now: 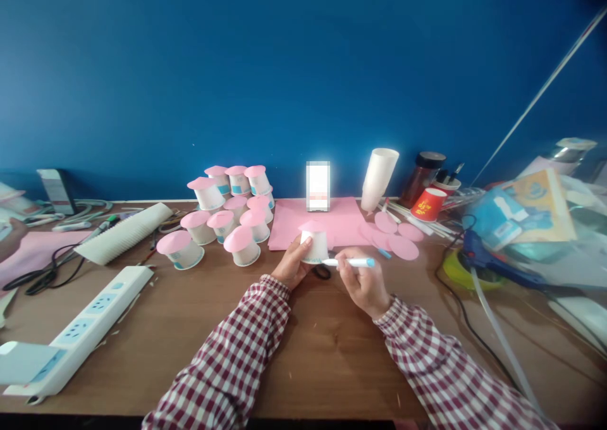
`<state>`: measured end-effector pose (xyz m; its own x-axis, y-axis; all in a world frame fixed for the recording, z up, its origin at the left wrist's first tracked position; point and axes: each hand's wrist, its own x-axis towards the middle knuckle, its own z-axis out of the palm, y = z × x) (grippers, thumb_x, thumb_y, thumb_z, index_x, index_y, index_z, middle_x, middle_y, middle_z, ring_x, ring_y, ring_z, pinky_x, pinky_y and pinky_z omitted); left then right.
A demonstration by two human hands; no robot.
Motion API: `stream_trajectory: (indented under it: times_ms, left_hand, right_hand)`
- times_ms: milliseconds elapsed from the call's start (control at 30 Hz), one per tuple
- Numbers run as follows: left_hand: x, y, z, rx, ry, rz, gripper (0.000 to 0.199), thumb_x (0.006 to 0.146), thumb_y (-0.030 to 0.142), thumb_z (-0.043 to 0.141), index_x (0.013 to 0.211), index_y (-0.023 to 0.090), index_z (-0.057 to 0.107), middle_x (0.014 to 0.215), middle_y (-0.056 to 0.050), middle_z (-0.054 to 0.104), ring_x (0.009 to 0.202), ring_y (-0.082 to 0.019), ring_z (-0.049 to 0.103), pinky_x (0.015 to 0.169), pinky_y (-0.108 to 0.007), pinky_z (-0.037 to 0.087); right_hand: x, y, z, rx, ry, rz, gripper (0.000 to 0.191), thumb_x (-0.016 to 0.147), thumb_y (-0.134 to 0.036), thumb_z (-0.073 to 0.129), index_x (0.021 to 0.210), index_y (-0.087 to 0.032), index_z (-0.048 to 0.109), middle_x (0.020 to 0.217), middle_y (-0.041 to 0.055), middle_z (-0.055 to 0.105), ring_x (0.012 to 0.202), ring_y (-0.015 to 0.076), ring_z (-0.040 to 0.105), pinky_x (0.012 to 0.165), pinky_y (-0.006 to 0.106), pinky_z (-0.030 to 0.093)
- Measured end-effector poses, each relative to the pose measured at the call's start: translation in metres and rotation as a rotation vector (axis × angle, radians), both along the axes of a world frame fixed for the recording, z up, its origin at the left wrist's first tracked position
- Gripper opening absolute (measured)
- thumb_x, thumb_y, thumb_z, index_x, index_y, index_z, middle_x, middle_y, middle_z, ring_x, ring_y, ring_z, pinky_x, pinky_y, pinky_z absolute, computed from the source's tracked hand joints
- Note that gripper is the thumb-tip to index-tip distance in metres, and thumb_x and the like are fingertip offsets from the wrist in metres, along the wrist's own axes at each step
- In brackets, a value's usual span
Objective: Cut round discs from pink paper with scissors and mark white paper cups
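Observation:
My left hand (293, 264) is wrapped round an upside-down white paper cup (315, 248) that has a pink paper cone (311, 227) on top. A blue line of marks runs near the cup's lower rim. My right hand (365, 286) grips a white marker (351, 262) with a light blue end. Its tip points left, at the cup's lower edge; I cannot tell if it touches. Below the cup, black scissor handles (322, 272) are partly hidden. Several finished-looking cups with pink cone tops (241, 245) stand to the left, some with blue drawing on their sides.
Pink paper sheets (284, 224) lie behind my hands, with several pink circles (403, 247) at right. A stack of white cups (379, 177) leans there. Farther right are a red cup (428, 204) and a blue glue gun (497, 265). A power strip (90, 329) lies left. Another person's hand (13, 237) shows far left.

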<state>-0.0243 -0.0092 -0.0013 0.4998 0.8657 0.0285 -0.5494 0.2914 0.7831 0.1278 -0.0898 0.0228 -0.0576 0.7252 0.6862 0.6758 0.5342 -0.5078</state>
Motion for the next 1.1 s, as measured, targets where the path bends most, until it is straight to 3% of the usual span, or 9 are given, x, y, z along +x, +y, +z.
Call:
stream_trajectory:
  times_ms: [733, 1100]
  left_hand:
    - [0.0000, 0.0003, 0.0005, -0.110, -0.041, -0.017, 0.028, 0.080, 0.033, 0.060, 0.101, 0.014, 0.058, 0.088, -0.007, 0.066, 0.081, -0.018, 0.063, 0.080, -0.032, 0.049]
    - [0.0002, 0.0006, -0.0001, -0.168, -0.006, -0.008, 0.034, 0.080, 0.037, 0.058, 0.102, 0.011, 0.057, 0.092, -0.011, 0.065, 0.086, -0.022, 0.062, 0.080, -0.037, 0.049]
  right_hand:
    - [0.0014, 0.0012, 0.0011, 0.088, 0.028, -0.047, 0.013, 0.088, -0.018, 0.043, 0.084, -0.017, 0.055, 0.071, 0.0038, 0.061, 0.063, 0.0150, 0.058, 0.062, 0.026, 0.046]
    - [0.0025, 0.0010, -0.0007, 0.004, 0.006, -0.017, 0.015, 0.089, -0.021, 0.042, 0.083, -0.017, 0.055, 0.069, 0.0029, 0.058, 0.060, 0.0140, 0.055, 0.059, 0.026, 0.043]
